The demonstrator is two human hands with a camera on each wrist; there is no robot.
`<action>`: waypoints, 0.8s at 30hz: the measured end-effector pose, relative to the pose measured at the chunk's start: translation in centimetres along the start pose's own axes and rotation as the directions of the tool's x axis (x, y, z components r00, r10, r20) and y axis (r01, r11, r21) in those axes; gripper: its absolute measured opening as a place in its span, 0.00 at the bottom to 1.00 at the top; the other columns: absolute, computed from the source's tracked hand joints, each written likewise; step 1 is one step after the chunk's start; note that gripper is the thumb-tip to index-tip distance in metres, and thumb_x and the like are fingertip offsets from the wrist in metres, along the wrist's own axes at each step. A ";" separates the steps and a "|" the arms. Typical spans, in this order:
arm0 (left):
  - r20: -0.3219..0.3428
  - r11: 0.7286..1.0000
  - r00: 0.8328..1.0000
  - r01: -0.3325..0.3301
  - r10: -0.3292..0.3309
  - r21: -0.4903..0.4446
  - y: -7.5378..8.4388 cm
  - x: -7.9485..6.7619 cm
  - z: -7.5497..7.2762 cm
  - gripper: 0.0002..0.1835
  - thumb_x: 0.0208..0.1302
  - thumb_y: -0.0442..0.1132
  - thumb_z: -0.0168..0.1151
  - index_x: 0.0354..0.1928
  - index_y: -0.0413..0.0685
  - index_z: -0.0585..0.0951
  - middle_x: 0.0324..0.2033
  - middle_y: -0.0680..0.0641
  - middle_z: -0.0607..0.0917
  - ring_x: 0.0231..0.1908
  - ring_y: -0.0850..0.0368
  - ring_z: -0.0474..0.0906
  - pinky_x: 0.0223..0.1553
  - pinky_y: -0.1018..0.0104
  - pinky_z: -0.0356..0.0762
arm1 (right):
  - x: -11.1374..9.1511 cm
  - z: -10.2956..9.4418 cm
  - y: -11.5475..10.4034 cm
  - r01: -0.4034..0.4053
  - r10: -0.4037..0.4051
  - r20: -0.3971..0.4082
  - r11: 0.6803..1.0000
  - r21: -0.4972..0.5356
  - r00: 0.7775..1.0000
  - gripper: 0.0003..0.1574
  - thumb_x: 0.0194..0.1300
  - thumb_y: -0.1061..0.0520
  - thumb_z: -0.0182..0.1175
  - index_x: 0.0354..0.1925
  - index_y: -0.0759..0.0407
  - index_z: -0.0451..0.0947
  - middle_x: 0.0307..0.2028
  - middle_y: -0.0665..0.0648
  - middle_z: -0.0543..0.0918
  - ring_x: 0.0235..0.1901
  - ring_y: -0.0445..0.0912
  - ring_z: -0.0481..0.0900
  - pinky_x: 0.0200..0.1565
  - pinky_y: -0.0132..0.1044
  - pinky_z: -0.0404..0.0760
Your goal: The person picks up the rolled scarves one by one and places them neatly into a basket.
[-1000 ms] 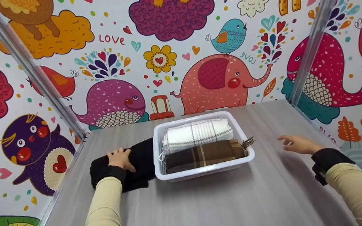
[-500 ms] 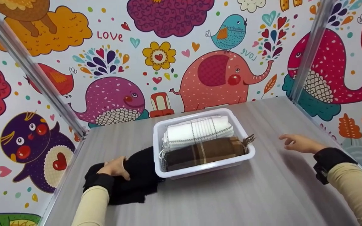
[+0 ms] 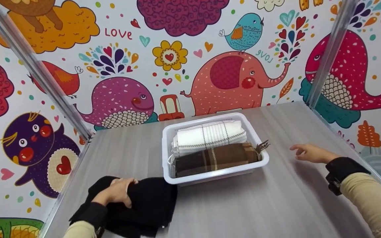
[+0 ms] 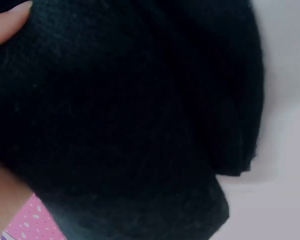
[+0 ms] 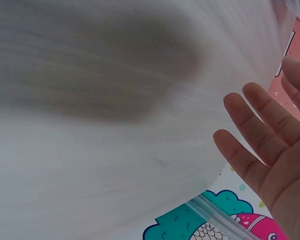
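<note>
A folded black cloth lies at the front left of the table, partly in front of the basket's left corner. My left hand grips its upper left part, thumb on top; the other fingers are largely hidden. In the left wrist view the black cloth fills most of the picture, with a thumb tip on it. My right hand hovers over the right side of the table, holding nothing. Its fingers are loosely extended in the right wrist view.
A white plastic basket stands mid-table, holding a white striped folded cloth and a brown plaid one whose fringe hangs over the right rim. Printed walls with metal corner posts enclose the grey table.
My left hand has drawn the black cloth toward me and slightly left, away from the basket's left side. The right hand stays nearly where it was.
</note>
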State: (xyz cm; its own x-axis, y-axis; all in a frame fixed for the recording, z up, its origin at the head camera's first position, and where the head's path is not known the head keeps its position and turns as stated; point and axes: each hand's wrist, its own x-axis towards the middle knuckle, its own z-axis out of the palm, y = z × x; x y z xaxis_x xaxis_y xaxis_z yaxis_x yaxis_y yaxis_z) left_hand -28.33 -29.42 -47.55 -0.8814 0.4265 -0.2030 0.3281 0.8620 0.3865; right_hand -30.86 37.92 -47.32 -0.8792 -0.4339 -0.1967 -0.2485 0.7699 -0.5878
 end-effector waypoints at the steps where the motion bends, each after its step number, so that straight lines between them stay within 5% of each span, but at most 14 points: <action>1: 0.005 1.000 1.000 -0.022 0.022 -0.001 0.2 -0.3 0.2 0.36 0.18 0.35 0.74 0.43 0.47 0.74 0.44 0.46 0.80 0.47 0.40 0.69 0.53 0.42 0.54 | 0.1 0.0 0.0 0.013 -0.013 -0.001 1.000 -0.005 1.000 0.26 0.65 0.56 0.52 0.56 0.70 0.65 0.47 0.76 0.74 0.45 0.63 0.72 0.46 0.58 0.73; 5: 0.037 0.990 0.991 -0.131 0.129 0.047 1.7 -0.9 1.1 0.36 0.18 0.36 0.75 0.42 0.46 0.74 0.43 0.46 0.81 0.46 0.41 0.70 0.51 0.42 0.56 | 0.6 0.1 0.0 0.087 -0.087 -0.005 0.996 -0.035 0.996 0.24 0.64 0.57 0.52 0.54 0.71 0.67 0.44 0.76 0.75 0.41 0.62 0.73 0.42 0.57 0.75; 10: 0.063 0.972 0.978 -0.204 0.198 0.118 5.0 -0.6 2.6 0.37 0.18 0.39 0.78 0.42 0.49 0.73 0.42 0.50 0.81 0.41 0.48 0.72 0.47 0.51 0.59 | 1.2 0.4 -0.7 0.014 -0.013 0.017 0.999 -0.044 1.000 0.23 0.63 0.60 0.52 0.54 0.71 0.67 0.45 0.75 0.75 0.43 0.63 0.73 0.46 0.58 0.73; 18: 0.029 0.984 0.991 -0.130 0.127 0.118 11.0 1.6 4.9 0.39 0.19 0.43 0.79 0.43 0.49 0.73 0.39 0.48 0.83 0.36 0.51 0.72 0.37 0.59 0.61 | 1.2 1.1 -0.9 -0.061 0.067 0.051 0.993 -0.099 0.996 0.22 0.61 0.63 0.53 0.53 0.70 0.69 0.44 0.74 0.76 0.41 0.61 0.75 0.45 0.57 0.74; 24: -0.060 0.981 0.994 -0.079 0.091 0.179 15.5 3.7 7.1 0.45 0.18 0.50 0.79 0.47 0.47 0.72 0.41 0.44 0.83 0.35 0.44 0.76 0.34 0.53 0.66 | 1.3 2.7 -1.9 -0.051 0.063 0.068 0.985 -0.164 0.996 0.21 0.57 0.66 0.54 0.51 0.71 0.70 0.39 0.70 0.79 0.36 0.56 0.76 0.39 0.51 0.77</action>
State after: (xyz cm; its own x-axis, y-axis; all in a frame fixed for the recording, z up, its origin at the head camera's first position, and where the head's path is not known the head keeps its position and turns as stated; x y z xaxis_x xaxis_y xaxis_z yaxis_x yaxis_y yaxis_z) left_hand -24.10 -12.51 -48.74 -0.8668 0.4859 -0.1121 0.4523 0.8607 0.2336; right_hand -30.37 34.63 -48.61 -0.8636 -0.4151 -0.2862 -0.2663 0.8575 -0.4402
